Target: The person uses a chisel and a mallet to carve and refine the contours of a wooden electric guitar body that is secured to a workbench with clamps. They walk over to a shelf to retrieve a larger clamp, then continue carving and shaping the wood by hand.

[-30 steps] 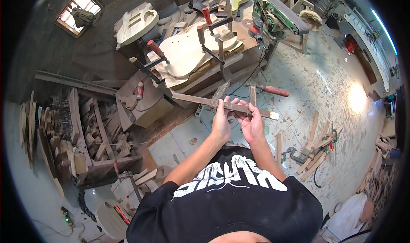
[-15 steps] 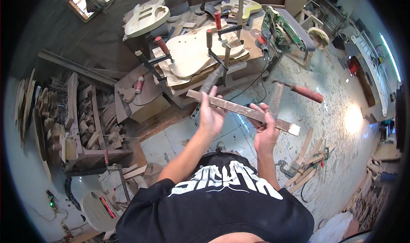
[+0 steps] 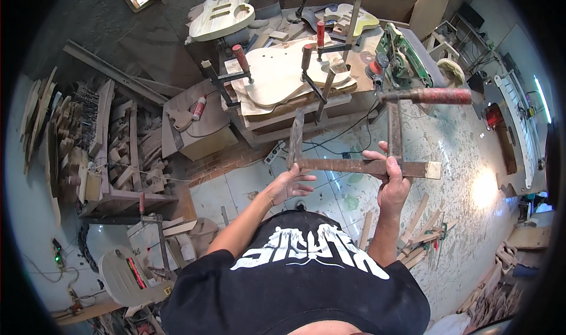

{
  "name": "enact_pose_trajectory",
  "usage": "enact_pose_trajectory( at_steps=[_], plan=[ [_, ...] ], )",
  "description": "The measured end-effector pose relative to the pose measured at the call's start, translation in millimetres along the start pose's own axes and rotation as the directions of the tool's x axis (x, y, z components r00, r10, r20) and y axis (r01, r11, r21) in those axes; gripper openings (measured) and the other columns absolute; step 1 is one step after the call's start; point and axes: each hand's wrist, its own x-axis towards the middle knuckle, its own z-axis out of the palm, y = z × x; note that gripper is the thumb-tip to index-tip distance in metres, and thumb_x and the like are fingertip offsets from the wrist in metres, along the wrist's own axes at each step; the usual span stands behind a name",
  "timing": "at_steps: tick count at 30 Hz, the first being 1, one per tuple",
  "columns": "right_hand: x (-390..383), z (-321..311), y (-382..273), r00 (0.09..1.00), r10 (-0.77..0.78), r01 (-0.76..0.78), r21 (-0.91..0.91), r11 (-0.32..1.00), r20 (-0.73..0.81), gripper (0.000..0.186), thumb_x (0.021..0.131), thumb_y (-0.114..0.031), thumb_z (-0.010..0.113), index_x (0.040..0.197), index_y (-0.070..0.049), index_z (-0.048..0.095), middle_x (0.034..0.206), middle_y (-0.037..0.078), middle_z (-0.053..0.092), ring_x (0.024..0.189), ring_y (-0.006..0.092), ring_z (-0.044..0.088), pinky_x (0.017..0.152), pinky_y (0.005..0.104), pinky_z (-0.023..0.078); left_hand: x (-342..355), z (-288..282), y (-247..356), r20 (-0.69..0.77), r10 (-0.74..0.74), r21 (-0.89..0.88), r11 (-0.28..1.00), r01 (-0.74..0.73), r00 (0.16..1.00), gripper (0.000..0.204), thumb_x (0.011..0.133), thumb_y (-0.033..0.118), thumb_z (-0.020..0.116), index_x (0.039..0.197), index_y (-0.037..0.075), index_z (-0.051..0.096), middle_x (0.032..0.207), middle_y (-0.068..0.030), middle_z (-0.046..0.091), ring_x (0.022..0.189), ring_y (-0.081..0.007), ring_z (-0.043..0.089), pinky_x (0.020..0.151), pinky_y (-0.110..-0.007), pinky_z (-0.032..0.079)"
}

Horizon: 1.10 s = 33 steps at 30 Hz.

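A worn bar clamp [image 3: 342,165] with a red handle is held up in front of me, its bar lying level and its two arms pointing away. My right hand [image 3: 394,187] is closed around the bar at the sliding arm, near the pale-tipped right end. At the clamp's left corner, my left hand [image 3: 288,185] has its fingers spread, the thumb touching or very near the metal. Beyond it, a pale guitar body [image 3: 271,73] lies on the workbench, held by several red-handled clamps, one of them this clamp [image 3: 240,61] at its left.
Another guitar body [image 3: 221,17] rests at the back left of the bench. A green belt sander [image 3: 407,58] stands at the right. A rack of wood offcuts [image 3: 127,152] is on the left. Wood strips [image 3: 421,235] lie on the floor at right.
The clamp has swung level and shifted right, its red handle now nearer. My left hand has let go of the bar and opened at its left corner; my right hand keeps its grip.
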Motion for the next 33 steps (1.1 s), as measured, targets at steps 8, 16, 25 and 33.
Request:
enact_pose_trajectory(
  at_steps=[8,16,25,33],
  plan=[
    [17,24,-23,0.952,-0.122,0.187,-0.218,0.958,0.280,0.035,0.102,-0.018,0.048,0.125,0.007,0.059,0.100,0.015,0.074,0.101,0.0201,0.067,0.095,0.0349,0.052,-1,-4,-11,-0.208,0.096,-0.167,0.977,-0.132,0.973,0.044,0.099,0.045,0.062,0.116,0.004,0.057,0.102,-0.0078,0.069,0.080,-0.0128,0.067,0.071,-0.025,0.057],
    [49,60,-36,0.886,-0.106,0.195,-0.154,0.969,0.451,0.044,0.100,-0.029,0.063,0.123,0.008,0.061,0.097,0.017,0.074,0.090,0.0210,0.072,0.075,0.0314,0.057,2,4,0,-0.181,0.200,-0.112,0.969,-0.222,0.963,0.044,0.103,0.043,0.054,0.119,0.002,0.050,0.113,-0.0153,0.066,0.099,-0.0197,0.066,0.085,-0.031,0.055],
    [96,162,-15,0.957,-0.283,0.287,0.076,0.955,-0.062,0.067,0.102,-0.055,0.046,0.132,0.004,0.051,0.094,0.015,0.071,0.086,0.0266,0.070,0.091,0.0425,0.054,58,-17,60,-0.289,0.500,-0.113,0.829,-0.548,0.816,0.044,0.105,0.039,0.050,0.124,0.001,0.038,0.112,-0.0181,0.060,0.093,-0.0213,0.066,0.084,-0.035,0.057],
    [203,187,-68,0.961,-0.266,0.276,0.330,0.903,-0.075,0.055,0.098,-0.060,0.053,0.088,-0.007,0.062,0.060,0.003,0.044,0.057,0.0183,0.046,0.073,0.0377,0.044,126,-17,154,-0.215,0.555,0.013,0.825,-0.566,0.804,0.046,0.104,0.041,0.054,0.119,-0.003,0.054,0.115,-0.0165,0.063,0.101,-0.0203,0.067,0.088,-0.033,0.055]
  ],
)
